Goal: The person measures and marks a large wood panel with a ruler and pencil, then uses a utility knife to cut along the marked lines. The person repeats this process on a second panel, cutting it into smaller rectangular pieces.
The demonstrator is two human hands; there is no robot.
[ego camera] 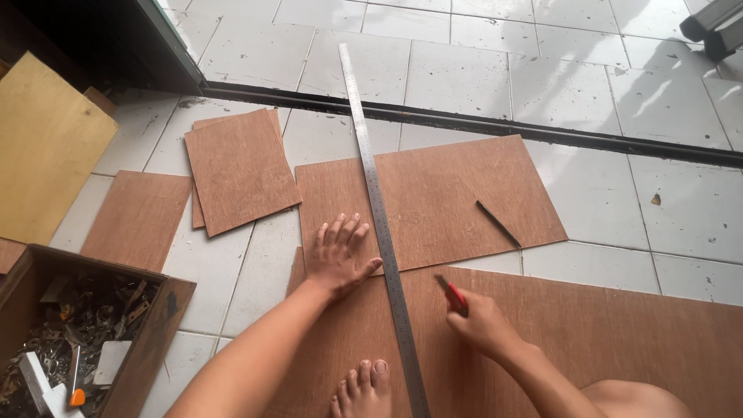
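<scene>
My left hand lies flat with fingers spread on a brown plywood sheet, pressing beside the left edge of a long steel ruler. The ruler runs from the far tiles down across two plywood sheets. My right hand grips a red-handled cutter, its tip pointing toward the ruler's right edge over the near large plywood sheet. A black pencil rests on the far sheet. My bare foot stands on the near sheet next to the ruler.
Smaller plywood pieces are stacked to the left, another piece beside them. A wooden box of tools and scraps sits at lower left. A yellow board leans at far left. A dark door track crosses the white tile floor.
</scene>
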